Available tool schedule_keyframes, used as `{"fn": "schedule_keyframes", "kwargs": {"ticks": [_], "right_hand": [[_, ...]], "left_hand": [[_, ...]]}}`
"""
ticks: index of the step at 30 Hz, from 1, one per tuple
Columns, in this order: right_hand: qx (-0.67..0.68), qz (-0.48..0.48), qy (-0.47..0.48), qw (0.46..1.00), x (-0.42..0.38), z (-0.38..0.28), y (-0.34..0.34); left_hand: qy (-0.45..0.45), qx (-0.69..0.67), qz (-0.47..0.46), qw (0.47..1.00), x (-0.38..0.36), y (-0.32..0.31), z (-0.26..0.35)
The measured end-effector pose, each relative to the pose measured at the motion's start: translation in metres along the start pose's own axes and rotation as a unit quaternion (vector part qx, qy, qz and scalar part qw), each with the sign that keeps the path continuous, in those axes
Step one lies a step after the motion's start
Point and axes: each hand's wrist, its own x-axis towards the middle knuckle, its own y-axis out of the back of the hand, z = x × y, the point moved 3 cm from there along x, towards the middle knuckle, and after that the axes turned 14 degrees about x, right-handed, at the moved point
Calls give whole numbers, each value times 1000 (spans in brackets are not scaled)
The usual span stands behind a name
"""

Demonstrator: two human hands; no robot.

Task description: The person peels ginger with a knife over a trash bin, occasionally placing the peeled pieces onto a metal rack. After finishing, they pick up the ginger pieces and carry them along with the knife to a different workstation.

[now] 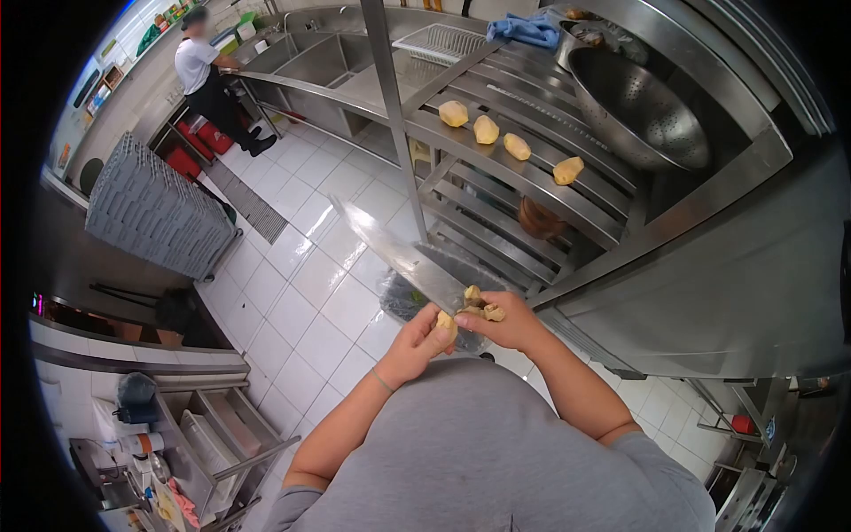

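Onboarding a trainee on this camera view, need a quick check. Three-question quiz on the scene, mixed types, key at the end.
1. Multiple choice: how many yellow pieces lie in a row near the front edge of the metal rack?
A) two
B) four
C) six

2. True or false: the perforated metal bowl is on the rack, behind the row of pieces.

3. Fill in the blank: the person's left hand holds a piece whose colour is ______.

Key: 1 B; 2 true; 3 yellow
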Motion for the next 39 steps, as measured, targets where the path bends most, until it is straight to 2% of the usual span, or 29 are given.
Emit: {"fn": "schedule_keyframes", "kwargs": {"ticks": [2,6,8,12,14,16,21,23,25,26,27,28,29,30,32,33,36,39], "right_hand": [[-26,3,8,1000,1,2,3],[-92,8,16,996,1,2,8],[-89,9,15,996,0,2,10],[-50,-2,26,998,-1,-2,9],[-55,-11,2,998,-1,2,7],[-59,-18,-22,998,-1,0,5],[-101,5,36,994,-1,3,2],[-145,4,27,989,-1,5,-2],[-189,3,19,982,1,11,-2],[-219,5,48,975,3,21,-1],[-248,8,76,966,4,20,-1],[-248,8,76,966,4,20,1],[-174,7,14,985,4,22,4],[-99,7,-48,994,4,22,6],[-60,31,-27,997,5,30,7],[-20,54,-8,998,6,29,7],[-94,71,-15,993,6,25,13],[-117,80,-19,990,13,21,19]], "left_hand": [[-117,135,89,980,-2,-7,14],[-67,109,58,990,-4,-1,8],[-22,75,66,995,-6,-1,10],[-2,17,30,999,-5,2,6],[33,106,-17,994,-4,4,-2],[25,97,-9,995,-4,2,2],[7,76,6,997,-3,3,-1],[36,150,5,988,-2,7,-5],[24,182,5,983,1,7,-11],[13,213,4,977,3,7,-13],[13,213,4,977,4,4,-15],[-35,179,46,982,5,2,-13],[-83,145,87,982,5,2,-10],[-85,146,87,982,5,5,-9],[-31,16,26,999,2,10,-10],[-32,17,25,999,2,8,-7],[-2,-6,18,1000,3,0,-5],[-34,37,41,998,12,2,-8]]}}
